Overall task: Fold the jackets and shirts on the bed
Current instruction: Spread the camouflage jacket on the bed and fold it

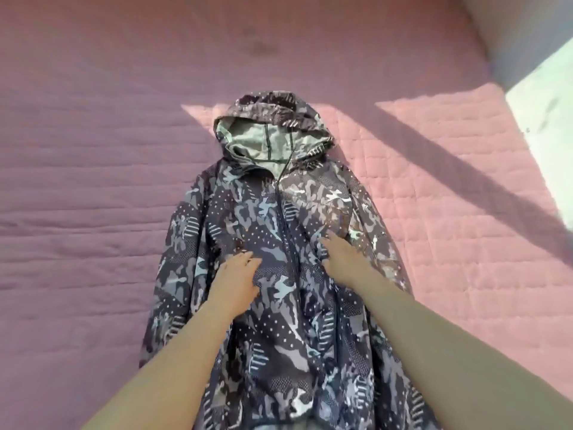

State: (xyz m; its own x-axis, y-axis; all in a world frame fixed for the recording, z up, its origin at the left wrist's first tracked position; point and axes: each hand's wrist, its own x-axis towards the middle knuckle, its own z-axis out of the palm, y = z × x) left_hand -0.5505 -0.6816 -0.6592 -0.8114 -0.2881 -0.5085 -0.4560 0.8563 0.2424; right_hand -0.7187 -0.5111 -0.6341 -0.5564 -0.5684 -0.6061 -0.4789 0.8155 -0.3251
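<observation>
Both hands flat on a camouflage jacket laid out on the bed.

Left hand [237,279] and right hand [342,262] rest palm-down with fingers loosely spread, holding nothing, one on either side of the zipper [286,231] at chest height. The jacket [273,330] lies face up on the pink quilted bedspread [93,212], zipped, its hood [273,131] at the far end and its hem running off the near edge of the view, so its long axis points straight away from the person. Both sleeves appear to lie close along the body (the right one is partly in a patch of sunlight). Judging from this, the smoothing stage is under way and no fold is made yet. The coming fold probably turns on that centre line: each hand is nearer its own side, so either side could be brought inward across the zipper.
</observation>
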